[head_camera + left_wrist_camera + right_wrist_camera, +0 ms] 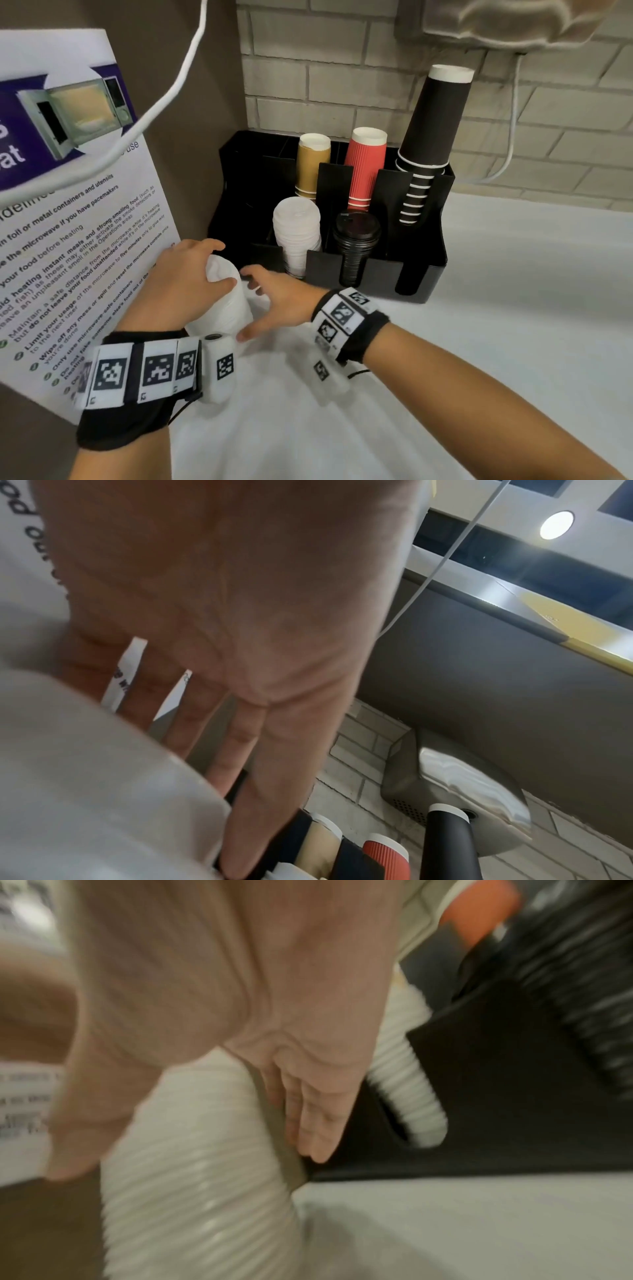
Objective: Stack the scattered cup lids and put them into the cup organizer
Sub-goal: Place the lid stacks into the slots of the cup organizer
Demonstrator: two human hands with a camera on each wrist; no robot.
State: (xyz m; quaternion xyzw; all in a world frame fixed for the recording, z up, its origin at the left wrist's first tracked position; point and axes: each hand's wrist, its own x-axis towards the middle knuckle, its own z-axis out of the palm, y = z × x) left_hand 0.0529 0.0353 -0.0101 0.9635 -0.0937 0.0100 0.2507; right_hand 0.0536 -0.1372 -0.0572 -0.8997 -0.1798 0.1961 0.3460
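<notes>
Both wrists sit closest to the head cam, each w/ a black strap carrying white square-code tags. Left hand (178, 274) lies over the top of a tall stack of white ribbed plastic cup lids (224, 298), fingers fairly straight & spread, thumb on the stack's near side; left wrist view shows the palm open w/ gaps betw. fingers, pressing rather than wrapping. Right hand (279, 301) is on the stack's right side, fingers extended, thumb pointing down-left near the base; right wrist view is blurred but shows straight fingers (315, 1123) alongside the ribbed lids (198, 1164). So both hands are apart from each other, w/ the stack betw. them, neither curled round it.

Stack leans, resting on the white desk (513, 308) just in front of the left front corner of the black plastic cup organizer (424, 270), near it; can't tell if touching.

Inside the organizer: a second stack of white lids (296, 236) in a front slot, black lids (356, 246) in the slot to its right. Behind stand upside-down paper cups: tan ones (312, 164), red ribbed ones (364, 168) and a tall stack of black ones (430, 137) at right.

Left of the hands leans a white laminated microwave notice (68, 205); a white cable (164, 99) hangs across it. Pale brick wall (342, 85) behind.
</notes>
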